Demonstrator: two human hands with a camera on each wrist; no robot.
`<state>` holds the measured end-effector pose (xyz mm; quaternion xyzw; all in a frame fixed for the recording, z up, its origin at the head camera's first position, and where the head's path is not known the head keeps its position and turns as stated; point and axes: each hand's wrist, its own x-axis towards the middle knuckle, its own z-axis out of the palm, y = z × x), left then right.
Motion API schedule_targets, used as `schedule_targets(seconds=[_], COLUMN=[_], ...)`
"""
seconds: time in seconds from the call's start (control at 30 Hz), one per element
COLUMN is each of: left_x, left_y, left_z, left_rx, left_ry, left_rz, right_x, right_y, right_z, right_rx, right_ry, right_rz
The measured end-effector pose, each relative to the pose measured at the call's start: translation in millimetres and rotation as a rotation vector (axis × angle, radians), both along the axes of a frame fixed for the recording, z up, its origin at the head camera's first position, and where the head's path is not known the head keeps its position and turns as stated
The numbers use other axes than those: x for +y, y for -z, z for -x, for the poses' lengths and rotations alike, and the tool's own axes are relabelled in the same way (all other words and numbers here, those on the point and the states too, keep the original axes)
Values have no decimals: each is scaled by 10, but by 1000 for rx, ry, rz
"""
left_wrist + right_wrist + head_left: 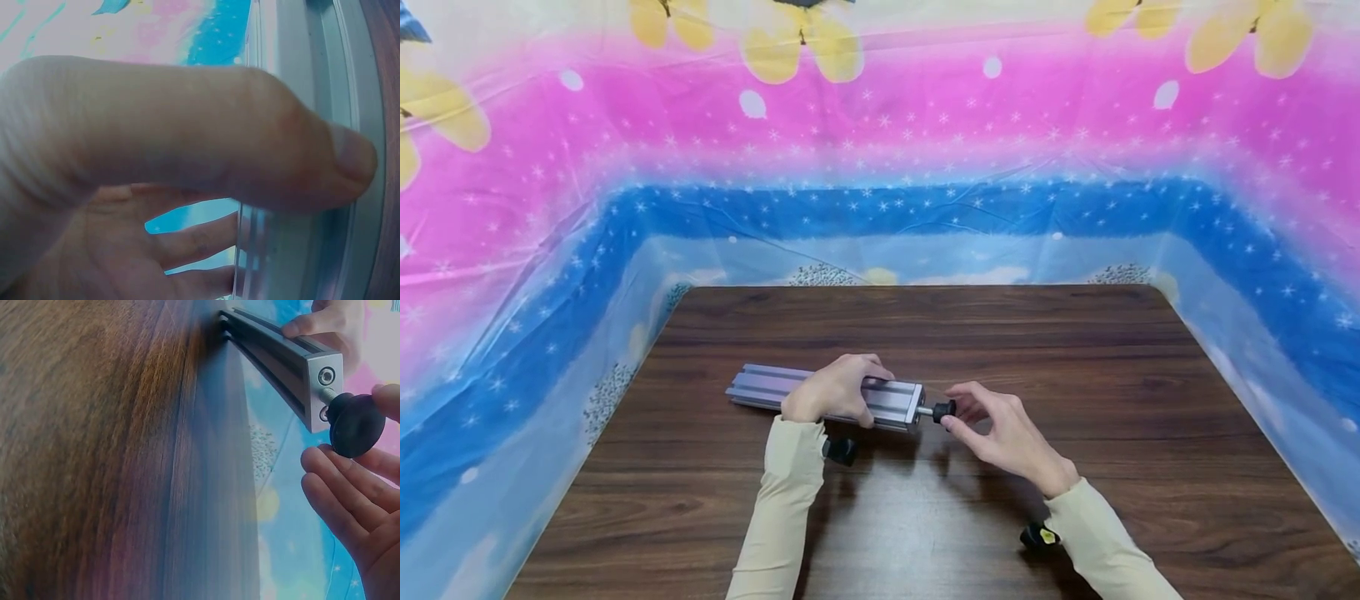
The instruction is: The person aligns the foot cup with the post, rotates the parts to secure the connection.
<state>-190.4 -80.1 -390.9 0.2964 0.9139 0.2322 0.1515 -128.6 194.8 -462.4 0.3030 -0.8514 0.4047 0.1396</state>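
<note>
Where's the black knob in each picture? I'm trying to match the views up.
Head: the knob is below and slightly right of centre, just off the right end of the metal bar.
Left wrist: the knob is not in this picture.
Right wrist: it is towards the right, a little above mid-height.
Shared landmark: the metal bar, which shows in all three views.

No lettering can be read — the yellow label (1047, 536) on the black wrist camera (1032, 537) is too small.
</note>
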Motion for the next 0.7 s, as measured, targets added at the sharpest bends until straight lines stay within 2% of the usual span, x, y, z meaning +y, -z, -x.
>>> schedule_targets(seconds=[0.3,0.37,0.57,0.7], left_x=[16,13,10,11], left_y=[4,7,11,17], left_z=[-2,-2,3,5], left_rx=[-4,-4,2,5], left_ry=[3,2,8,10], left_rz=[-5,-1,6,9], right_x=[21,28,30,18], right_y=[-3,4,12,-4], right_z=[-22,-27,-20,-20], right_rx=[-116,-90,71,107], right_ry=[27,15,-40,-44], right_rz=[-34,-41,-36,-22])
